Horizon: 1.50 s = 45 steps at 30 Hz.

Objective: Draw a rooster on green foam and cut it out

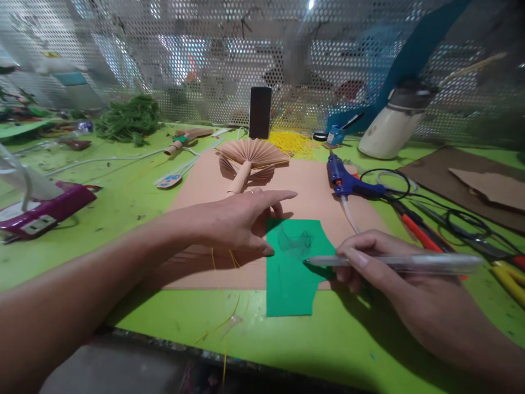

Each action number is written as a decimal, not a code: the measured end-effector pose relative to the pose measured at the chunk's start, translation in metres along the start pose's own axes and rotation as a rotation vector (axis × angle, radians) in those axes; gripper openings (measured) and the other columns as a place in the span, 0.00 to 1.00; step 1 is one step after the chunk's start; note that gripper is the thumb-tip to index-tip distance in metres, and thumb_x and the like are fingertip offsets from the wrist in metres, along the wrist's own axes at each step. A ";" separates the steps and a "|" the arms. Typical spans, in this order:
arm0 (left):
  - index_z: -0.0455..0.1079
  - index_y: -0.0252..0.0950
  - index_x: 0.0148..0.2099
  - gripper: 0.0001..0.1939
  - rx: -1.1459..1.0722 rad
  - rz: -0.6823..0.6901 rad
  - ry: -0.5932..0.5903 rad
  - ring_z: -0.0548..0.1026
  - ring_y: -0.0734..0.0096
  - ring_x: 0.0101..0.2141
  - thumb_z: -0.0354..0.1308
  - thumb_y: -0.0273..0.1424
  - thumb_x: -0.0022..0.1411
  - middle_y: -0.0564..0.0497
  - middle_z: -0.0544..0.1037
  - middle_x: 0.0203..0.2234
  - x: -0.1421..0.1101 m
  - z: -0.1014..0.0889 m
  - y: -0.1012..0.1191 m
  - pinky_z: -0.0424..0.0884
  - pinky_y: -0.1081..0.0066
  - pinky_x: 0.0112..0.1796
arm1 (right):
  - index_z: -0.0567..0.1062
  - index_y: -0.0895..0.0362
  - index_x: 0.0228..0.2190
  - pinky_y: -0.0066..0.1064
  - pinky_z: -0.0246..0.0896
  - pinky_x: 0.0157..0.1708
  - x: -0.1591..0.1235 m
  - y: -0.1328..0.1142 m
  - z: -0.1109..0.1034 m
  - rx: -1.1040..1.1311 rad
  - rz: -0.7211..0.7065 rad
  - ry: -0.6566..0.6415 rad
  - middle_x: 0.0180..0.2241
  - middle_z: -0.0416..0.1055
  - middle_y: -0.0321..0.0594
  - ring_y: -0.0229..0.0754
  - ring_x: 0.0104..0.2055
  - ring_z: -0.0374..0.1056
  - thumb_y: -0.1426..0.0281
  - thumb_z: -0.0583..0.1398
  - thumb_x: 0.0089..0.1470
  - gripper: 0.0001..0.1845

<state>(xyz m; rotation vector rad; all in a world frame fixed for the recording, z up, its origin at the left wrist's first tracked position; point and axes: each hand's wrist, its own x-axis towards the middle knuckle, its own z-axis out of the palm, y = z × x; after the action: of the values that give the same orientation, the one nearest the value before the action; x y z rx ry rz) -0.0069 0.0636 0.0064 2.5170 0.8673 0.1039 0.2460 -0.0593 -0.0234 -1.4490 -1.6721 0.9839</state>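
In my right hand (381,273) is a clear-barrelled pen (394,264), held between thumb and fingers, its tip at a piece of green paper (291,293). Dark scribbled marks show on the upper part of that paper. My left hand (241,219) lies at the paper's left edge, index finger stretched out and thumb apart; its other fingers are partly hidden. Just beyond it a pleated brown paper fan (252,153) rests on a sheet of brown paper (307,186), its rolled handle running toward my left hand. Thin yellow strands hang below my left wrist.
A blue glue gun (348,178) lies right of the fan, near red-handled and yellow-handled tools. Behind stand a phone (260,112), a small blue jar (335,135) and a white jug (388,128). A purple power strip (53,210) and green fibre pile (129,117) are leftward.
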 end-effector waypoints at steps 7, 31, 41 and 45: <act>0.49 0.38 0.73 0.45 -0.016 0.007 -0.008 0.72 0.60 0.56 0.66 0.35 0.59 0.43 0.73 0.58 0.002 0.001 -0.002 0.67 0.66 0.55 | 0.76 0.52 0.31 0.30 0.72 0.33 0.001 -0.003 0.004 0.091 0.020 0.022 0.26 0.76 0.36 0.40 0.29 0.74 0.58 0.58 0.68 0.16; 0.47 0.40 0.74 0.43 -0.049 0.032 -0.057 0.72 0.62 0.54 0.62 0.35 0.62 0.44 0.71 0.58 0.003 0.001 -0.008 0.68 0.69 0.51 | 0.76 0.53 0.25 0.26 0.69 0.28 0.005 -0.009 0.001 0.065 0.010 0.019 0.23 0.77 0.35 0.37 0.26 0.74 0.65 0.60 0.62 0.13; 0.49 0.40 0.73 0.42 -0.032 0.088 -0.031 0.72 0.62 0.54 0.62 0.36 0.61 0.45 0.71 0.58 0.006 0.004 -0.016 0.67 0.69 0.52 | 0.78 0.54 0.30 0.27 0.74 0.31 0.009 -0.007 0.005 0.122 0.073 0.048 0.27 0.80 0.36 0.40 0.29 0.80 0.63 0.61 0.64 0.12; 0.50 0.41 0.73 0.43 -0.056 0.035 -0.045 0.73 0.62 0.53 0.63 0.35 0.60 0.45 0.71 0.58 0.004 0.003 -0.009 0.69 0.70 0.49 | 0.79 0.55 0.29 0.26 0.73 0.30 0.007 -0.010 0.003 0.059 0.019 0.030 0.27 0.80 0.37 0.38 0.29 0.78 0.63 0.61 0.63 0.12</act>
<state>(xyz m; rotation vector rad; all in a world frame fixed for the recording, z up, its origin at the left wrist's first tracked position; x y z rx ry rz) -0.0079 0.0711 -0.0002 2.4733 0.7921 0.0810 0.2381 -0.0533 -0.0160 -1.4363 -1.5980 1.0083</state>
